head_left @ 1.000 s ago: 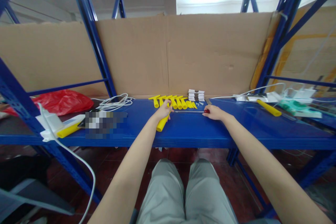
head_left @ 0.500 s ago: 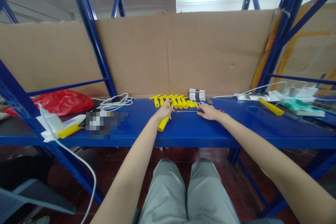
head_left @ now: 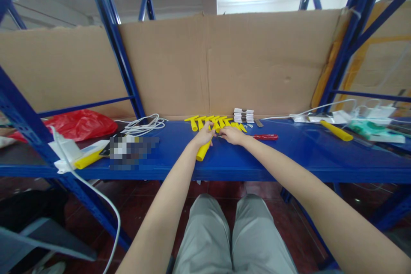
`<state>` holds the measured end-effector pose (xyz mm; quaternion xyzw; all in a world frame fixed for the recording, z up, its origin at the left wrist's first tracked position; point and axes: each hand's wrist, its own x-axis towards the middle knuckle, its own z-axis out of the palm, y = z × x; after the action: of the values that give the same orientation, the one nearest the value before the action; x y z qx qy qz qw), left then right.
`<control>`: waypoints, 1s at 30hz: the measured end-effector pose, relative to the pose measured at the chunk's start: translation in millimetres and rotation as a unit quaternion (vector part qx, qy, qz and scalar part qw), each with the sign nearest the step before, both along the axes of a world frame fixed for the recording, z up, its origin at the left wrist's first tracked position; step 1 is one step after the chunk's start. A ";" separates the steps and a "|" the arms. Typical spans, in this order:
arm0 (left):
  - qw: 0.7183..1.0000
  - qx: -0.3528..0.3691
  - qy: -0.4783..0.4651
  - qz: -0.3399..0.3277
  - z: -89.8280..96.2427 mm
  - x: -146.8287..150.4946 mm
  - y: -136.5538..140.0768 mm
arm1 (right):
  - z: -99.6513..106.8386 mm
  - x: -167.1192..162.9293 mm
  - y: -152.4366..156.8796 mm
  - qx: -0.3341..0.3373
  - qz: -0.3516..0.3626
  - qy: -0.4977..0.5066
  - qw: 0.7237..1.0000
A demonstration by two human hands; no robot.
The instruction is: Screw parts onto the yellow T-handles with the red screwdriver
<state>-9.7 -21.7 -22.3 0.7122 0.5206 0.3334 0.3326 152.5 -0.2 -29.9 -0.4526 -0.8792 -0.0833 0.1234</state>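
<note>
A crumpled red plastic bag lies left of the wide cardboard panel, with a coiled white cable just before the panel's lower left corner. Right of the panel, a green-and-white item sits near a white block, and taped cardboard stands behind them.

Head view — forward and down

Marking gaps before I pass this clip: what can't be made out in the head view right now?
In the head view:
Yellow handle: partly covered by the left hand.
Right hand: whether its fingertips pinch anything; too small.
Red tool: beyond its handle, hidden by the right hand and forearm.
Small bits by the white stack: too small to identify.
Item at left: pixelated.
</note>
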 end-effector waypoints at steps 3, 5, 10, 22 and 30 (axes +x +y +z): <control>1.000 0.002 0.000 0.002 0.1 -0.3 0.3 | -3.0 -4.3 7.7 -0.017 0.013 0.021 1.000; 1.000 0.001 -0.001 0.000 0.2 -0.4 -0.4 | -4.1 -6.6 11.7 -0.038 0.009 0.038 0.999; 1.000 0.003 0.001 0.001 -1.6 -0.6 1.5 | -4.7 -14.1 17.9 -0.086 -0.050 0.047 0.994; 1.000 0.001 -0.007 0.004 0.0 0.5 -2.0 | -11.2 -14.1 15.4 -0.103 -0.078 0.153 0.980; 1.000 -0.005 -0.007 0.005 -1.0 0.1 0.8 | -12.2 0.2 22.4 -0.085 -0.065 0.221 0.969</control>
<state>-9.6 -20.8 -23.4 0.7055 0.5236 0.3374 0.3380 152.7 22.2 -42.2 -0.5251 -0.8025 0.0861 0.2701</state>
